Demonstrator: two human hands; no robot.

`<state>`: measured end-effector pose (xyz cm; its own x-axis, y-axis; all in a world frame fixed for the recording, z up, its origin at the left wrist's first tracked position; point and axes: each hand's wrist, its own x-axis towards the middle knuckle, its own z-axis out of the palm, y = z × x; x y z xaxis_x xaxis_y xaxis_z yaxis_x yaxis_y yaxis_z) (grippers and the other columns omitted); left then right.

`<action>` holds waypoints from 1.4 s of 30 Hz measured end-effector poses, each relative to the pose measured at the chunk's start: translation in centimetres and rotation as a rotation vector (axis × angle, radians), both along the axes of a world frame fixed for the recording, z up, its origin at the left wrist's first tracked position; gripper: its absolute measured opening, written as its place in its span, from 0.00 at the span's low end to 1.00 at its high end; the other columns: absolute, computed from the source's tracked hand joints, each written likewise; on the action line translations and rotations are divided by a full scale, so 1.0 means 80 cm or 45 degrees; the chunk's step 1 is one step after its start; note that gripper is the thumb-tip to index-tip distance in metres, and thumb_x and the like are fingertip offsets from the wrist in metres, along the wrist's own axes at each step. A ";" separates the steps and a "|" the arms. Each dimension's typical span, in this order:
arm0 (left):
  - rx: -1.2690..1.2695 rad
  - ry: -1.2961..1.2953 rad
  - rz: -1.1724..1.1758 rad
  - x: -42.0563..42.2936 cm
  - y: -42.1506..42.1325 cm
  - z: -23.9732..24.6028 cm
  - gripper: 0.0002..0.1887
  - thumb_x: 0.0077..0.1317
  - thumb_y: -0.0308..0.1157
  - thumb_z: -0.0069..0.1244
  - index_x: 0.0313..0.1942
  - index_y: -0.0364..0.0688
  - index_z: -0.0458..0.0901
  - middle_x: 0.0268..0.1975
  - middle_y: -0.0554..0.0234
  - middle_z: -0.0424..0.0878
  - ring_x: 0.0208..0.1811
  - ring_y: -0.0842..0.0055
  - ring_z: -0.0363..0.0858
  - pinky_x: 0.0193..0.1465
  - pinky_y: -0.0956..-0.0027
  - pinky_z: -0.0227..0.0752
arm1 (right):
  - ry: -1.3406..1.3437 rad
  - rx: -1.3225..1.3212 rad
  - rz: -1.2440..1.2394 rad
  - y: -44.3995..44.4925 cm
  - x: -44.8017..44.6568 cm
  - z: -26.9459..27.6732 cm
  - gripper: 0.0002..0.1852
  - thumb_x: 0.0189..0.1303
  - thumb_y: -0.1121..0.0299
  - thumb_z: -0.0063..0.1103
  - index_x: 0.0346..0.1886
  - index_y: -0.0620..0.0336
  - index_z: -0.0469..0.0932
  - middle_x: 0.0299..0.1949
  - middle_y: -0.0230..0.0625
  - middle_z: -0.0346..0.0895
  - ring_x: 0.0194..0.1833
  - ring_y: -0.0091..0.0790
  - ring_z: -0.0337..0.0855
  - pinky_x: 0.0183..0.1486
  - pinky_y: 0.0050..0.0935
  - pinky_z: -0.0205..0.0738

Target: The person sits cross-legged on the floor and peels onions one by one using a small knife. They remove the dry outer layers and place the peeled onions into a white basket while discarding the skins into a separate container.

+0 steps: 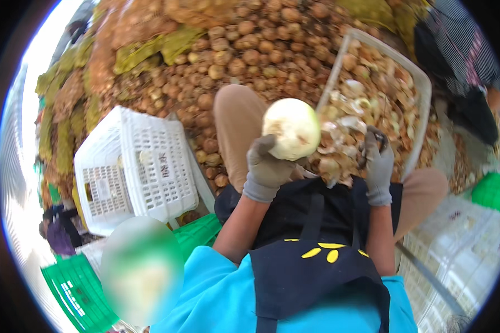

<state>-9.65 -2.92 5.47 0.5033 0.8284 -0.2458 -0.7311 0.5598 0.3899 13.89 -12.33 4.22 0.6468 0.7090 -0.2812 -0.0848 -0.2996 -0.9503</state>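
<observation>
My left hand point(271, 168), in a grey glove, holds a large peeled white onion point(292, 129) from below, with brownish patches on its surface. To the right, my right hand point(376, 160), gloved too, is curled around a small dark object that I cannot make out. It is over the near part of a pale plastic crate point(425, 87) heaped with onion skins point(346, 133) and scraps. Past my knees lies a big pile of unpeeled brown onions point(250, 54).
A white perforated plastic crate point(162, 166) stands at my left, green crates point(81, 291) behind it. Orange and yellow mesh sacks point(125, 29) border the pile. One person point(462, 62) is at the upper right, another point(62, 229) at the far left. Translucent crates point(446, 245) stand at my right.
</observation>
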 end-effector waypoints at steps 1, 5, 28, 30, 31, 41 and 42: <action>0.024 -0.037 0.182 -0.018 0.007 0.019 0.40 0.57 0.46 0.59 0.69 0.45 0.63 0.67 0.52 0.69 0.65 0.57 0.72 0.63 0.47 0.74 | -0.139 0.031 0.008 -0.001 0.001 -0.022 0.21 0.68 0.58 0.62 0.51 0.69 0.78 0.35 0.35 0.81 0.33 0.25 0.80 0.40 0.25 0.75; 0.501 -0.520 0.633 -0.141 0.054 0.117 0.36 0.56 0.38 0.60 0.66 0.46 0.67 0.66 0.45 0.68 0.62 0.50 0.74 0.48 0.50 0.82 | -0.441 -0.126 0.196 0.000 0.000 -0.043 0.21 0.68 0.57 0.61 0.51 0.68 0.78 0.37 0.36 0.81 0.36 0.21 0.78 0.40 0.22 0.73; 1.363 2.104 -0.992 0.174 0.236 -0.331 0.36 0.62 0.35 0.54 0.72 0.51 0.63 0.73 0.56 0.62 0.75 0.50 0.53 0.75 0.48 0.51 | -0.461 -0.120 -0.118 0.085 0.016 -0.153 0.20 0.73 0.57 0.51 0.52 0.67 0.78 0.42 0.40 0.83 0.40 0.28 0.80 0.44 0.27 0.74; 1.671 2.158 -1.301 0.186 0.257 -0.340 0.44 0.61 0.45 0.53 0.76 0.55 0.51 0.79 0.63 0.46 0.79 0.45 0.34 0.77 0.37 0.33 | -0.606 -0.045 -0.124 0.087 0.016 -0.160 0.20 0.72 0.57 0.51 0.52 0.68 0.78 0.40 0.39 0.82 0.37 0.27 0.79 0.41 0.26 0.74; 1.782 2.196 -1.368 0.187 0.257 -0.341 0.43 0.62 0.45 0.53 0.76 0.56 0.52 0.79 0.63 0.46 0.79 0.44 0.35 0.77 0.36 0.32 | -0.509 -0.067 -0.129 0.085 0.019 -0.164 0.20 0.72 0.58 0.51 0.51 0.68 0.77 0.38 0.38 0.81 0.35 0.25 0.78 0.39 0.25 0.73; 0.867 2.622 -1.331 0.084 0.085 -0.342 0.43 0.61 0.42 0.58 0.75 0.66 0.53 0.79 0.49 0.38 0.79 0.44 0.36 0.72 0.33 0.42 | -0.460 -0.056 -0.117 0.090 0.019 -0.161 0.17 0.71 0.62 0.54 0.51 0.68 0.77 0.31 0.31 0.78 0.26 0.18 0.73 0.29 0.20 0.68; 0.919 2.691 -1.324 0.088 0.088 -0.339 0.46 0.60 0.41 0.59 0.75 0.68 0.51 0.78 0.43 0.43 0.76 0.39 0.44 0.68 0.35 0.55 | -0.639 0.061 -0.104 0.086 0.023 -0.177 0.17 0.70 0.62 0.54 0.51 0.67 0.77 0.32 0.31 0.78 0.28 0.20 0.75 0.32 0.22 0.70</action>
